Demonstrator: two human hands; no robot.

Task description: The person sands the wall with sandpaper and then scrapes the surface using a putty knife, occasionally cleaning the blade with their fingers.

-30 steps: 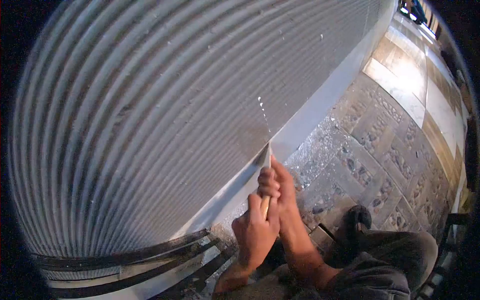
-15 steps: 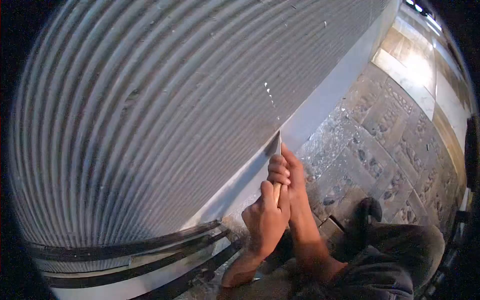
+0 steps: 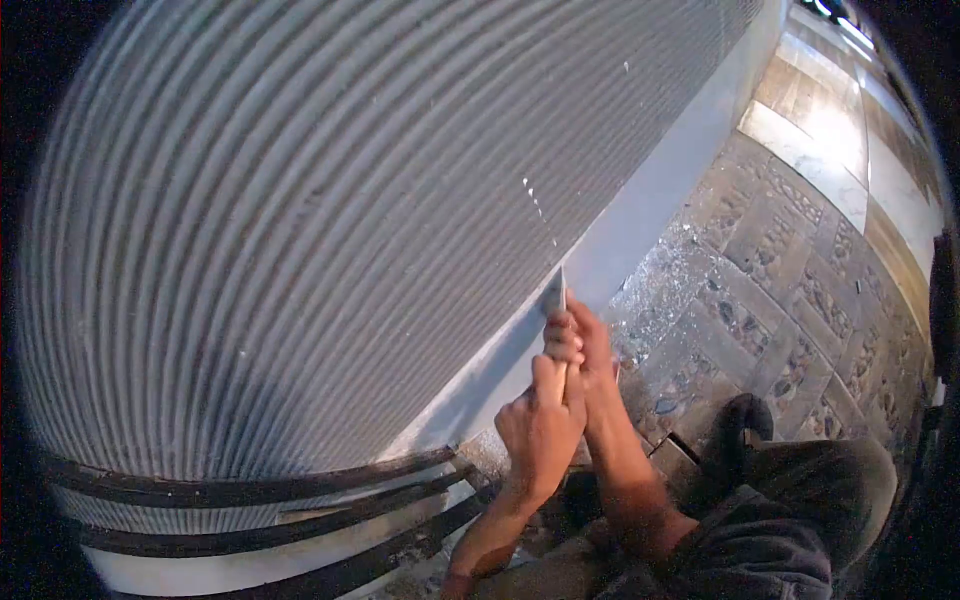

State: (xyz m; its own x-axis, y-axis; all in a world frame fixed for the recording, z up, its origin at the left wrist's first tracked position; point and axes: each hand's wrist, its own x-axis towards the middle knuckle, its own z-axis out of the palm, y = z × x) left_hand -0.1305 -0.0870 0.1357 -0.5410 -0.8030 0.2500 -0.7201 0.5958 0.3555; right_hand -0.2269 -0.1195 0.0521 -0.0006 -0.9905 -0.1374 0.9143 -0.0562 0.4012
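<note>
Both my hands are wrapped around a chisel with a light wooden handle and a narrow metal blade. My left hand closes on the rear of the handle, its thumb lying along the wood. Farther forward, my right hand grips near the blade, with a finger stretched along it. The blade's tip meets the seam between a grey ribbed panel and a smooth pale strip along its foot. A short line of white chips marks the ribs just beyond the tip.
Pale shavings lie on the patterned floor tiles beside the strip. Dark rails run across the lower left. My bent knee and dark shoe are at the lower right. Glossy tiles reflect light farther off.
My hands and the chisel have shifted slightly right and down in view, with the blade still at the seam. The view itself has moved a little.
</note>
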